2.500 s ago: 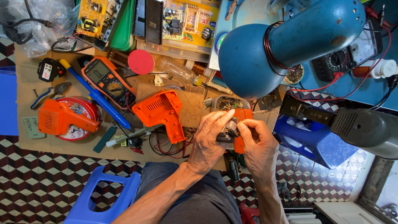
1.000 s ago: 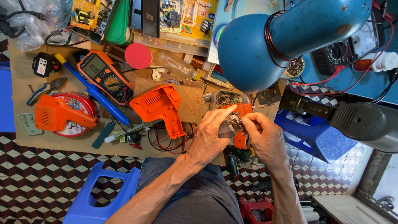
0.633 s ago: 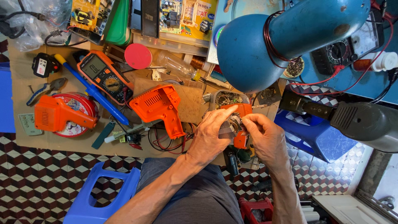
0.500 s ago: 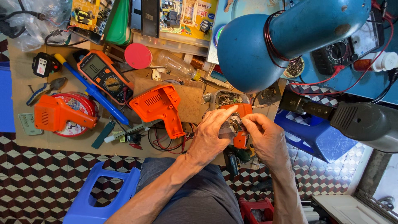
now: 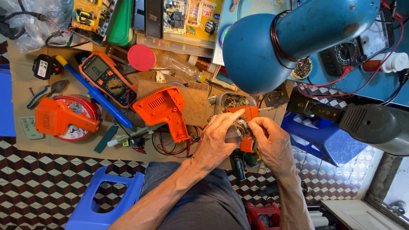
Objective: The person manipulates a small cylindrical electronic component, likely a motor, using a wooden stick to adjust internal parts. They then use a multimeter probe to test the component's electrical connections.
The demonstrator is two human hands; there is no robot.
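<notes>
While your left hand [image 5: 219, 140] wraps over the orange drill half [image 5: 246, 127], its index finger lies stretched across the top edge and the other fingers curl around the metal motor part [image 5: 241, 126] inside. Your right hand [image 5: 272, 142] pinches that same metal part w/ thumb and forefinger, rest of the fingers folded. Drill half sits at the front edge of the cardboard bench [image 5: 21, 64], just above your lap, btwn both hands and right under the blue lamp [image 5: 272, 42].

Left of your hands: other orange shell [image 5: 164, 110] lying flat, red and black wires [image 5: 166, 142] beside it. Further left, an orange multimeter [image 5: 106, 79], a blue screwdriver [image 5: 93, 91] crossing next to it, and an orange tool [image 5: 59, 117] resting on a red round tin [image 5: 87, 110]. Red lid [image 5: 142, 57] sits near the back. Blue stool [image 5: 96, 200] stands on the checkered floor by your left knee.
</notes>
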